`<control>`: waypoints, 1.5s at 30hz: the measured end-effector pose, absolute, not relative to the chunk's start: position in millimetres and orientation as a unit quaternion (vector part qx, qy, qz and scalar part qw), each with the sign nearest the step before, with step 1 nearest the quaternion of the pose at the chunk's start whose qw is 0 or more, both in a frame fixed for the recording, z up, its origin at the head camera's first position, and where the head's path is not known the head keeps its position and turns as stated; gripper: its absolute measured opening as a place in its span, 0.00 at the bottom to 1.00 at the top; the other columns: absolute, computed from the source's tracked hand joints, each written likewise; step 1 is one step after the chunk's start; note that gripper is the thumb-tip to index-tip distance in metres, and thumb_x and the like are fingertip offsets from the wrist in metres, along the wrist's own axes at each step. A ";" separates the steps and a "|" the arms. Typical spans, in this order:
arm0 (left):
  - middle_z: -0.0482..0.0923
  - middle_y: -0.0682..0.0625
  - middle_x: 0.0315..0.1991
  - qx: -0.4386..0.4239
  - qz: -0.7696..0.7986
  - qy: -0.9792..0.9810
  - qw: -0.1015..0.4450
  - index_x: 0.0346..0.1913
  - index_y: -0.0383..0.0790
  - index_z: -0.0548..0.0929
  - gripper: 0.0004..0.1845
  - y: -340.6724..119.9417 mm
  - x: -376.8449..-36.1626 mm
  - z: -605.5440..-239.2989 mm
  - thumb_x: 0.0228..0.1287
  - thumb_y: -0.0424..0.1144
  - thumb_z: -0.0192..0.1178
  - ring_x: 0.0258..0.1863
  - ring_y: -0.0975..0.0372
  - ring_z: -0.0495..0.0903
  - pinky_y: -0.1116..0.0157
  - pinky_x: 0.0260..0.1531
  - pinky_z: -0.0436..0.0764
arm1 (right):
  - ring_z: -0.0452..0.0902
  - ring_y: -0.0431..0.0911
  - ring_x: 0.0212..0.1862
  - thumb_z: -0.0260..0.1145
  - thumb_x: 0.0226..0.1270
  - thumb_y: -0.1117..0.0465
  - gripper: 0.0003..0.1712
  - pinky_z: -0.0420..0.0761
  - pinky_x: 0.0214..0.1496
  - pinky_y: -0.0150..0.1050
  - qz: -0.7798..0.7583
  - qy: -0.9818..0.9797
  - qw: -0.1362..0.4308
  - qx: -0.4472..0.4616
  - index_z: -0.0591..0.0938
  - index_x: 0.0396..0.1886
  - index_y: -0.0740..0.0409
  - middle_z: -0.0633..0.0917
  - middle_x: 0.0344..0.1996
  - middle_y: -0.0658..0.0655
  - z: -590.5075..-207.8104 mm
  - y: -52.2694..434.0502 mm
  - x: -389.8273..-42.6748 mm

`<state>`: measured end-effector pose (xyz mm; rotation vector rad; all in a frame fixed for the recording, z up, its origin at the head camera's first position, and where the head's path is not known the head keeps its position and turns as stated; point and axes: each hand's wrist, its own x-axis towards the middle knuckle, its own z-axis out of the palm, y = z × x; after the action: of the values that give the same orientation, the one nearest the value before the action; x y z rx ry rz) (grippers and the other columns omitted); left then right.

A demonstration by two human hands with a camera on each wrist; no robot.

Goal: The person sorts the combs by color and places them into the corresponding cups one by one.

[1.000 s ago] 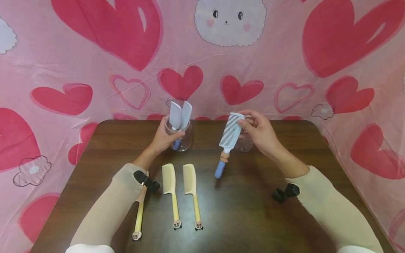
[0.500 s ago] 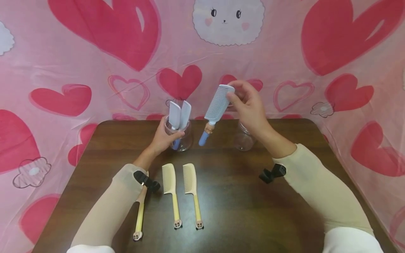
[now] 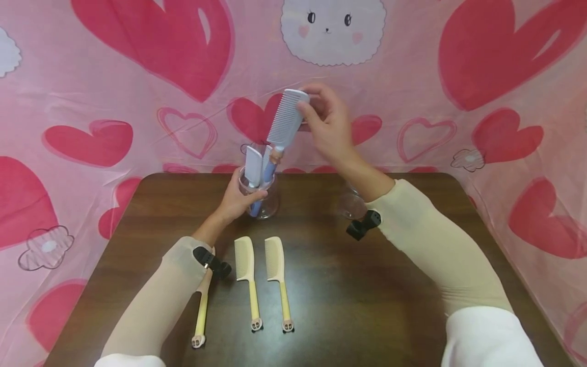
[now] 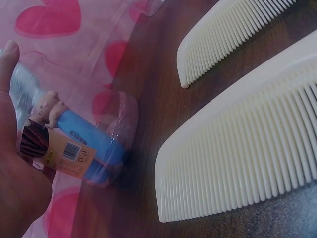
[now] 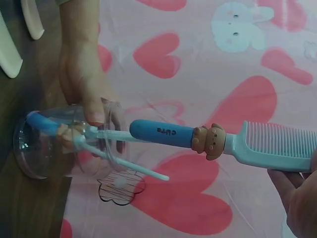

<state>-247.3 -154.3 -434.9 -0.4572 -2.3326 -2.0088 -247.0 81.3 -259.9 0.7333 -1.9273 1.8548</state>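
Observation:
My left hand [image 3: 236, 200] grips a clear jar [image 3: 269, 206] around its upper side, near the rim. Two light blue combs, one of them a comb [image 3: 254, 165] with its head above the rim, stand handle-down inside. In the left wrist view a blue handle [image 4: 89, 131] shows through the jar wall beside a label with a barcode. Above the jar, my right hand [image 3: 327, 120] pinches another light blue comb [image 3: 289, 117] by its head, tilted with the handle downward. In the right wrist view this comb's blue handle [image 5: 161, 131] has its end at the jar's mouth, with a brown animal figure on its neck.
Two cream combs with yellow handles, a left one [image 3: 247, 260] and a right one [image 3: 276, 260], lie on the brown table [image 3: 348, 306]. A third yellow handle [image 3: 201, 318] shows beside the left forearm. Another clear jar [image 3: 352, 204] stands at right, partly hidden by the right arm.
My right hand has lifted the light blue comb from beside the right jar and carried it up and left, over the left jar. The left hand has stayed on its jar.

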 end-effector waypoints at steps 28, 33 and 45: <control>0.66 0.30 0.67 -0.146 -0.646 -0.749 0.001 0.72 0.25 0.56 0.42 -152.7 -237.8 -422.4 0.60 0.23 0.68 0.64 0.45 0.70 0.57 0.65 0.71 | 0.85 0.47 0.45 0.64 0.74 0.63 0.15 0.84 0.51 0.35 0.487 -0.804 0.168 0.298 0.80 0.58 0.61 0.87 0.47 0.60 -309.2 21.6 -265.7; 0.65 0.29 0.67 -0.145 -0.648 -0.748 0.002 0.73 0.25 0.55 0.42 -153.3 -237.4 -421.7 0.59 0.22 0.67 0.65 0.43 0.69 0.57 0.64 0.70 | 0.86 0.48 0.42 0.65 0.74 0.62 0.15 0.85 0.49 0.35 0.463 -0.810 0.207 0.295 0.80 0.57 0.61 0.88 0.45 0.60 -313.9 16.5 -264.1; 0.66 0.31 0.66 -0.152 -0.658 -0.737 0.004 0.73 0.26 0.55 0.42 -153.0 -238.2 -424.7 0.60 0.21 0.66 0.60 0.51 0.72 0.70 0.56 0.74 | 0.86 0.48 0.42 0.64 0.75 0.61 0.15 0.85 0.48 0.36 0.434 -0.827 0.231 0.273 0.80 0.57 0.60 0.88 0.47 0.59 -317.5 6.7 -262.9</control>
<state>-238.2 -153.0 -424.7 -0.4772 -2.3096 -2.0629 -262.9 6.7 -317.5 0.7504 -2.2731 1.1927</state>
